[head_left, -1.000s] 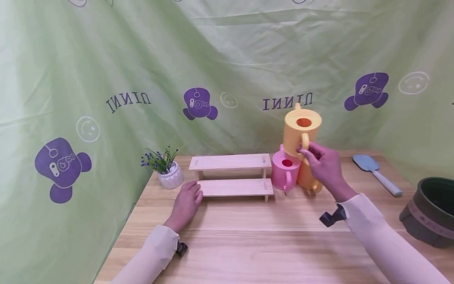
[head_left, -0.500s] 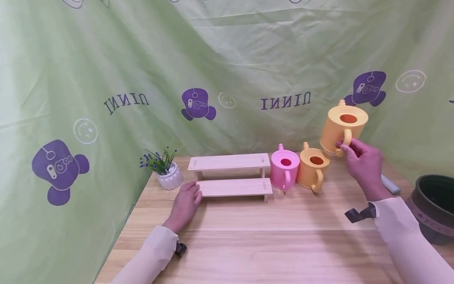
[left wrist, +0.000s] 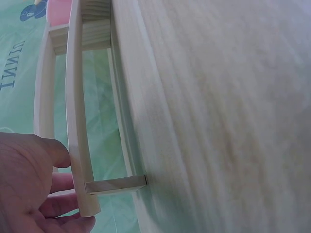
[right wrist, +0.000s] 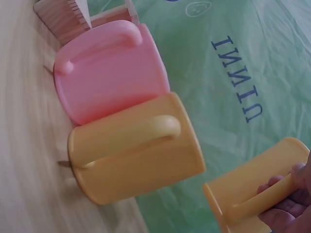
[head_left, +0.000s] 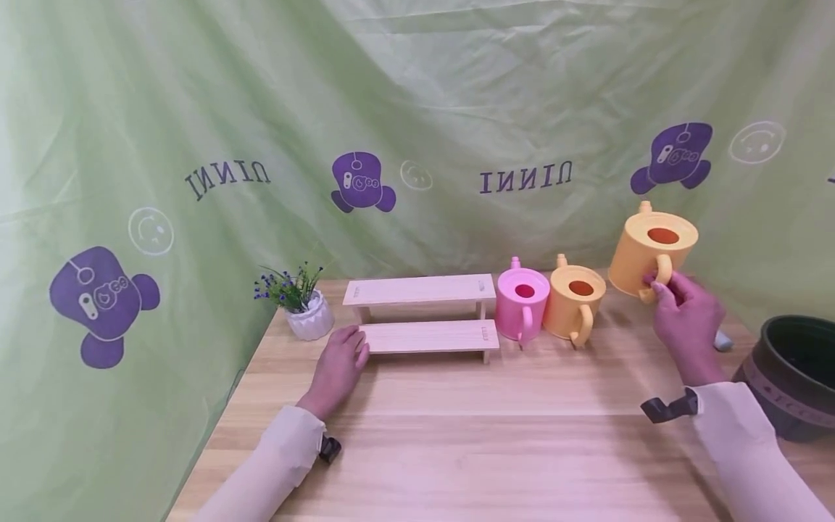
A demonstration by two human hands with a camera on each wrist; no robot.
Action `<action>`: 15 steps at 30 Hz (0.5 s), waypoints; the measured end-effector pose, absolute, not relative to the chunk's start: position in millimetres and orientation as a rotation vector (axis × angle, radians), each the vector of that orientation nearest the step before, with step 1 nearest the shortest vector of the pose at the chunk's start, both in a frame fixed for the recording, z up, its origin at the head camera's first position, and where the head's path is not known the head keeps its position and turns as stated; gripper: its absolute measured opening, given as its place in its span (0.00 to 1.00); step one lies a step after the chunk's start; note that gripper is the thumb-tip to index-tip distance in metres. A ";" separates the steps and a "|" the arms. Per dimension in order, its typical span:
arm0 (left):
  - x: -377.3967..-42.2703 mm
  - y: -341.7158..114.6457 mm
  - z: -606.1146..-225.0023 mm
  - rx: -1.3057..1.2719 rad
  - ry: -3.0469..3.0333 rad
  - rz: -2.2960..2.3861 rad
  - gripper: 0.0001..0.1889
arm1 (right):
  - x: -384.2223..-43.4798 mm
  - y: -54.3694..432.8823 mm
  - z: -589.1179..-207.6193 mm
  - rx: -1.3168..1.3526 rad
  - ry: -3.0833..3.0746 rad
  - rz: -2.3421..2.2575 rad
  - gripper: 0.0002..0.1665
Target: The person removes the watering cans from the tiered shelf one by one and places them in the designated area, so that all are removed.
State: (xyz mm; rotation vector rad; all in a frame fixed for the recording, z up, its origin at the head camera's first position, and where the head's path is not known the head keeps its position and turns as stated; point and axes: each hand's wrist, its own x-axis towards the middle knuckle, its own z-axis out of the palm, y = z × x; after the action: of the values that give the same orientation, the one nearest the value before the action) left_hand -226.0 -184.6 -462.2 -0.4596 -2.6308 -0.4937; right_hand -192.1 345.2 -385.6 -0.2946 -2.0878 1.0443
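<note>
My right hand [head_left: 688,319] grips the handle of a yellow watering can [head_left: 636,254], raised upright at the right in the head view. In the right wrist view its fingers [right wrist: 286,206] curl round that handle. A pink watering can [head_left: 512,319] and a second yellow watering can [head_left: 561,315] stand side by side on the table, handles facing me. Left of them is a two-tier wooden stand [head_left: 424,337]. My left hand [head_left: 338,366] holds the left end of its lower board, thumb [left wrist: 58,154] at the board's edge and fingers round its end.
A white pot with blue-flowered plant [head_left: 309,322] stands left of the wooden stand. At the right is a dark green flowerpot [head_left: 776,391]. A shovel handle [head_left: 723,341] shows behind my right wrist. Green printed cloth [head_left: 417,94] hangs behind the wooden table [head_left: 457,449].
My right hand has carried the yellow watering can rightward, away from above the other two cans, uncovering the second yellow one. The left hand stays at the stand.
</note>
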 end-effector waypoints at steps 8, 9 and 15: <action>-227.5 -183.7 -460.6 -0.466 -2.615 -0.482 0.17 | -184.9 353.7 -407.3 -0.362 -2.173 1.093 0.16; -227.5 -183.7 -460.7 -0.467 -2.612 -0.483 0.17 | -184.0 354.0 -410.7 -0.369 -2.186 1.092 0.16; -227.1 -184.2 -462.5 -0.466 -2.620 -0.482 0.17 | -179.0 354.8 -431.7 -0.409 -2.298 1.005 0.16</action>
State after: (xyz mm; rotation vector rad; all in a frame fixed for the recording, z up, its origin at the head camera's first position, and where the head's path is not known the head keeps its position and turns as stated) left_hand -227.1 -184.2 -462.5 -0.4664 -2.6201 -0.4818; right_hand -179.0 354.8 -431.7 -0.4087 -2.2977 1.0052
